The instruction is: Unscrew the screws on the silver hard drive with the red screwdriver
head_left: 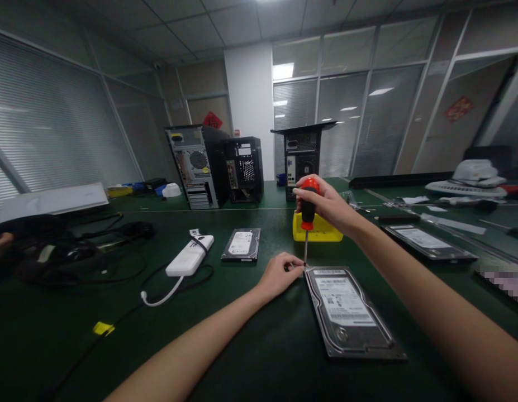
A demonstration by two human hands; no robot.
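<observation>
Two hands meet at one corner of a hard drive [340,318], which lies label up on the green surface [271,363], right in front of me and a little to the right. The fingers of my right hand [328,200] are clamped round the red and black handle of a screwdriver [308,212], which I hold almost upright, I'd say so that pressure runs straight down the shaft. Its tip stands at the drive's far left corner. My left hand [277,273] rests low on the surface beside that corner, its fingers curled in close to the tip, probably to steady things there; whether they are pinched together on something small, I cannot tell. My forearms come in from either side, leaving the label in view between them. A yellow container [321,233] sits just beyond the screwdriver, within easy reach. A second drive [242,244] and a white block with a cable [189,257] lie off to the left, apart from my hands, which seems to give my wrist room.
</observation>
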